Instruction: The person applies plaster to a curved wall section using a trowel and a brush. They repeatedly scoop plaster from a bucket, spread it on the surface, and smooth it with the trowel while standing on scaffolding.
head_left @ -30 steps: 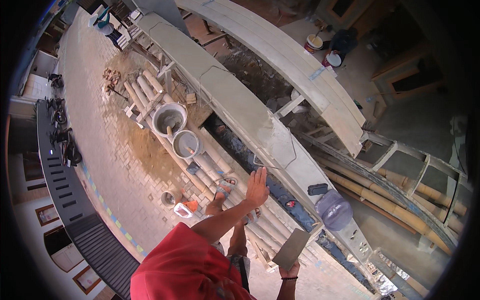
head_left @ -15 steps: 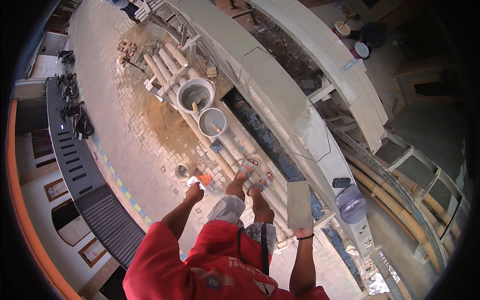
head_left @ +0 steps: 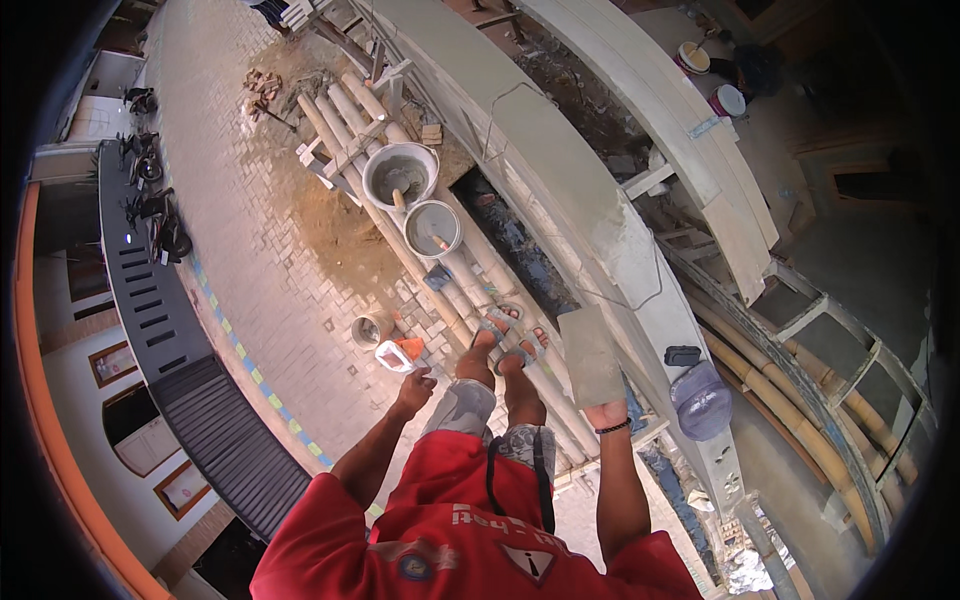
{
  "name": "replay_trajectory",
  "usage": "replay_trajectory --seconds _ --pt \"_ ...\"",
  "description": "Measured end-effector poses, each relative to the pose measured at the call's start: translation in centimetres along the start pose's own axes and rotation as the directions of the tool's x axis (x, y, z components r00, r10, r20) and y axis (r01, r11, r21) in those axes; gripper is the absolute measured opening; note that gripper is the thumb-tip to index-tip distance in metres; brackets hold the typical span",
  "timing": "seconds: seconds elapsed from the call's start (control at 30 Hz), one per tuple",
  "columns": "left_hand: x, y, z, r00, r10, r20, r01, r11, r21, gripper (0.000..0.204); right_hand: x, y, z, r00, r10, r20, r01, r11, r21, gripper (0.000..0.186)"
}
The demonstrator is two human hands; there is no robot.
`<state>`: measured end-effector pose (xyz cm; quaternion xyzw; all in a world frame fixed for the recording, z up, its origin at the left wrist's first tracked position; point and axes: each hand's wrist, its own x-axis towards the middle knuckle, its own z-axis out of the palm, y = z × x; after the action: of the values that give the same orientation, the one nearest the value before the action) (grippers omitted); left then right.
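I have the right hand clamped on the near end of a flat grey board at 4 o'clock; its fingers underneath are hidden. The left hand is half curled at 7 o'clock, just beside a white bag; I cannot tell whether it grips anything. At 11 o'clock, 2 handles stick out of a larger bucket and a smaller bucket. A person at 2 o'clock blurs into shadow. White lettering on the red shirt runs into folds.
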<state>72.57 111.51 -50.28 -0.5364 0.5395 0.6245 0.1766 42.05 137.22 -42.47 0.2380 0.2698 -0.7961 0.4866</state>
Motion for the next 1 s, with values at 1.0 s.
replay_trajectory --seconds 1.0 --pt "-3.5 5.6 4.4 0.985 0.156 -0.073 -0.158 0.987 -0.021 0.033 -0.8 -1.9 -3.5 0.988 0.085 0.132 -0.119 0.955 0.273 0.034"
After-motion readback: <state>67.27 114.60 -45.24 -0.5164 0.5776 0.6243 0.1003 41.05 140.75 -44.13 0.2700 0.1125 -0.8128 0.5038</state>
